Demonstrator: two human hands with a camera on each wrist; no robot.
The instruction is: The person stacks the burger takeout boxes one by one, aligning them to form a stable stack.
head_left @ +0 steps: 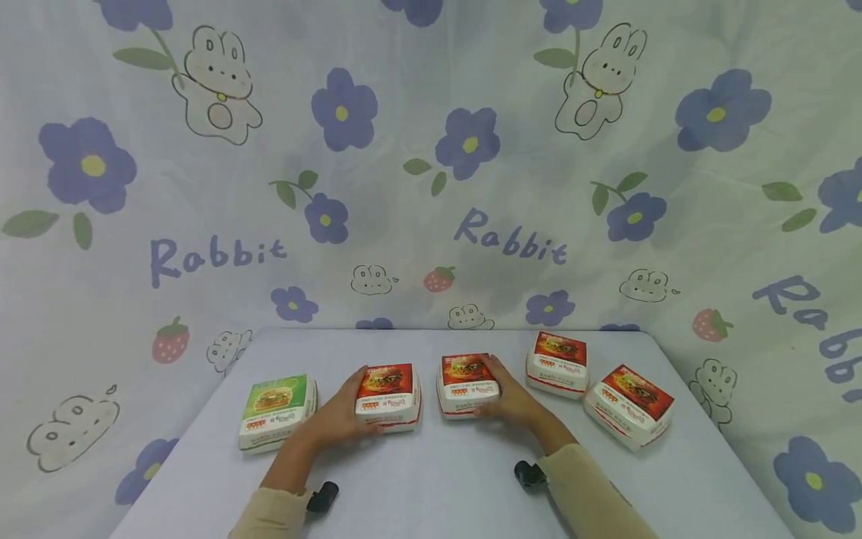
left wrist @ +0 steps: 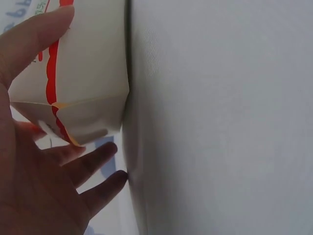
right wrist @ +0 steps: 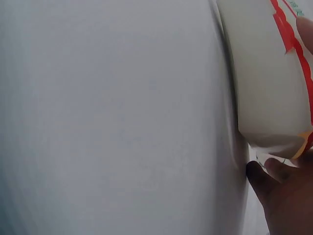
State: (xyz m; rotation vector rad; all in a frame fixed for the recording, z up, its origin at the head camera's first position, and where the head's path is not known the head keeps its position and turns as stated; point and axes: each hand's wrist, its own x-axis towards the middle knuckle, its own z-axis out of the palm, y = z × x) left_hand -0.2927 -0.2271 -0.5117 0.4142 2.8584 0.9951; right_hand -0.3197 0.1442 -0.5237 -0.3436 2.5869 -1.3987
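My left hand (head_left: pixel 337 416) is around the left side of a red-topped burger box (head_left: pixel 387 397), thumb along its front and fingers reaching behind. In the left wrist view, the thumb lies over the white front wall of that box (left wrist: pixel 93 54), and the lower fingers (left wrist: pixel 95 161) spread beside its corner. Around the right side of a second red-topped burger box (head_left: pixel 466 385) is my right hand (head_left: pixel 506 400), its thumb at the front and fingers at the back. The right wrist view shows this box's white wall (right wrist: pixel 269 78) on the tabletop, with fingertips (right wrist: pixel 257 171) near its corner.
A green-topped burger box (head_left: pixel 276 412) sits left of my left hand. Two more red-topped boxes, one farther back (head_left: pixel 557 364) and one turned at an angle (head_left: pixel 631 404), stand on the right. Behind the white table (head_left: pixel 417 486) hangs a rabbit-and-flower curtain (head_left: pixel 404 217).
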